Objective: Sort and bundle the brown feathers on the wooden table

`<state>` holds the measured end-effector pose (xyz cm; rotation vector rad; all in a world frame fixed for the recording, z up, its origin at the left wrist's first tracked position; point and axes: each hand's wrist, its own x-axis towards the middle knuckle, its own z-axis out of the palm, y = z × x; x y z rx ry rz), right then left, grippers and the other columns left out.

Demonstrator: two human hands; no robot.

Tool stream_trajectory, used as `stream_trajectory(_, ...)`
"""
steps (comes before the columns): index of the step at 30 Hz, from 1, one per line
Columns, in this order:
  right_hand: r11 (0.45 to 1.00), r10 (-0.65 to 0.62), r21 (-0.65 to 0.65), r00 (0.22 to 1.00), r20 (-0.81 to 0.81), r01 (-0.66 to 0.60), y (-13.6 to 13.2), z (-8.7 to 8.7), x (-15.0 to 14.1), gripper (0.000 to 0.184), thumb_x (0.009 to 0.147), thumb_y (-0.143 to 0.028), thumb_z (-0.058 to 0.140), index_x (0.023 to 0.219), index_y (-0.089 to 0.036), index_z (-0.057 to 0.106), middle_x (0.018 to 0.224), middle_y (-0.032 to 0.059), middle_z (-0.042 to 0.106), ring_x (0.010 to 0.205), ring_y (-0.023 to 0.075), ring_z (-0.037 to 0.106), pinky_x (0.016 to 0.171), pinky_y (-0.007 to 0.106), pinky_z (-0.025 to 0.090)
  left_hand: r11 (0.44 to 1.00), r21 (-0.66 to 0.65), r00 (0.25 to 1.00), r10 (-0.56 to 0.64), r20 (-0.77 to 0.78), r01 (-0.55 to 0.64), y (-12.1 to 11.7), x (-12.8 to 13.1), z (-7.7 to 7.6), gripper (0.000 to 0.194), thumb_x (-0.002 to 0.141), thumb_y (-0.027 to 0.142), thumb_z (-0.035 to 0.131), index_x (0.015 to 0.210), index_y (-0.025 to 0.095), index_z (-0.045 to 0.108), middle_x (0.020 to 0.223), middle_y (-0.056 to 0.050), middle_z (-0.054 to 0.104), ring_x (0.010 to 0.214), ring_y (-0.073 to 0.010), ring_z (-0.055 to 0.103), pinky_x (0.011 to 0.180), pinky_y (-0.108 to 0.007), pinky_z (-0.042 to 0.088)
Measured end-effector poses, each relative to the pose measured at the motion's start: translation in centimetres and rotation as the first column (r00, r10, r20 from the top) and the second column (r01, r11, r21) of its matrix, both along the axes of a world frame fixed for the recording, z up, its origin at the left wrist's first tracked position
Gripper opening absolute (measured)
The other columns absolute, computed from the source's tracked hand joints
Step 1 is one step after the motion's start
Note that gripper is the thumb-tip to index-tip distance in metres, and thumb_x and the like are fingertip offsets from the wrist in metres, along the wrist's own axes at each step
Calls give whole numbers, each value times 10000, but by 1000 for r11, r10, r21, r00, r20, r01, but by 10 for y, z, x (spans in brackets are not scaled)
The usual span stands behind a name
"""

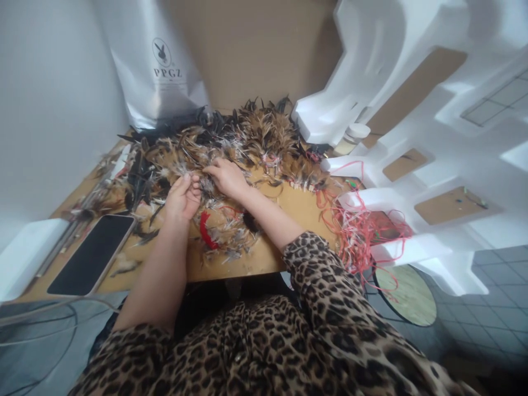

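Observation:
My left hand (183, 197) is palm up at the near side of a feather pile (177, 148), its fingers curled and pinched on a small pale-based feather (185, 169). Just right of it, my right hand (227, 177) reaches over the pile, back up, with thumb and fingers closed on a brown feather among the others. The exact grip of its fingertips is partly hidden. Below the hands lie loose fluffy feathers (235, 234) and a curved red strip (207, 230) near the table's front edge.
Bundled brown feathers (268, 129) stand at the back. A phone (93, 256) and a white box (31, 258) lie left. Tangled red string (363, 231) hangs over the right edge, by white foam packing (412, 110) and a lidded jar (352, 137). A silver bag (160, 93) stands behind.

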<state>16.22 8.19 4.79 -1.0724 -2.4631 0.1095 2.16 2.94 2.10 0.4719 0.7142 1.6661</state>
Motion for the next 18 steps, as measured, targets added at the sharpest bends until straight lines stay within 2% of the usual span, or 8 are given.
stream_trajectory(2, 1000, 0, 5, 1000, 29, 0, 4, 1, -6, 294, 889, -236, 391, 1060, -229, 630, 1112, 81, 557, 1071, 217, 451, 917, 343, 331, 1000, 11, 1000, -10, -5, 10, 0, 0, 0, 11, 766, 153, 627, 761, 150, 618, 664, 9, 638, 512, -19, 543, 439, -88, 397)
stream_trajectory(4, 999, -26, -24, 998, -51, 25, 10, -1, -7, 250, 873, -255, 439, 983, -199, 656, 1107, 88, 568, 1076, 217, 450, 935, 349, 325, 1000, 23, 1000, -15, -7, 15, 0, 0, -1, 17, 771, 143, 616, 754, 144, 619, 665, 6, 640, 516, -22, 547, 443, -91, 403)
stream_trajectory(6, 994, -77, -91, 964, -255, 56, 15, -3, -3, 218, 851, -267, 483, 919, -164, 662, 1056, 81, 596, 1035, 191, 486, 923, 315, 348, 999, 34, 1000, -14, -15, 15, 0, 0, -3, 24, 773, 134, 609, 754, 138, 623, 675, -1, 646, 526, -26, 555, 453, -94, 415)
stream_trajectory(8, 974, -146, -225, 857, -494, 37, 18, -3, 4, 211, 828, -287, 514, 875, -133, 650, 943, 60, 626, 913, 150, 540, 844, 265, 400, 999, 46, 999, -19, -31, 20, 0, 1, -4, 24, 773, 131, 608, 758, 132, 628, 710, -15, 659, 548, -31, 569, 468, -97, 428)
stream_trajectory(10, 921, -242, -386, 709, -662, -46, 19, -1, 12, 203, 801, -294, 540, 837, -116, 630, 800, 28, 626, 740, 109, 554, 712, 225, 430, 998, 59, 999, -24, -49, 27, 1, 2, -5, 22, 769, 127, 613, 757, 128, 632, 763, -31, 675, 580, -38, 585, 481, -99, 438)
stream_trajectory(13, 807, -383, -553, 529, -757, -207, 18, 7, 22, 156, 762, -278, 577, 776, -123, 590, 658, -16, 589, 567, 64, 511, 554, 178, 398, 997, 65, 997, -31, -71, 35, 0, 4, -4, 28, 764, 123, 616, 742, 130, 632, 826, -45, 687, 622, -48, 601, 492, -99, 445)
stream_trajectory(15, 738, -435, -601, 465, -771, -306, 15, 13, 26, 140, 736, -268, 605, 733, -137, 554, 612, -34, 573, 517, 48, 498, 489, 154, 363, 998, 53, 996, -38, -78, 42, -1, 5, -3, 21, 758, 124, 622, 740, 130, 631, 842, -49, 689, 628, -51, 606, 493, -101, 447)
stream_trajectory(18, 645, -460, -630, 439, -772, -431, 12, 19, 29, 182, 704, -275, 640, 703, -154, 505, 617, -34, 596, 479, 37, 497, 425, 136, 325, 997, 46, 996, -51, -66, 54, -3, 6, -2, 8, 745, 117, 636, 747, 122, 629, 848, -55, 690, 627, -57, 612, 491, -107, 451)
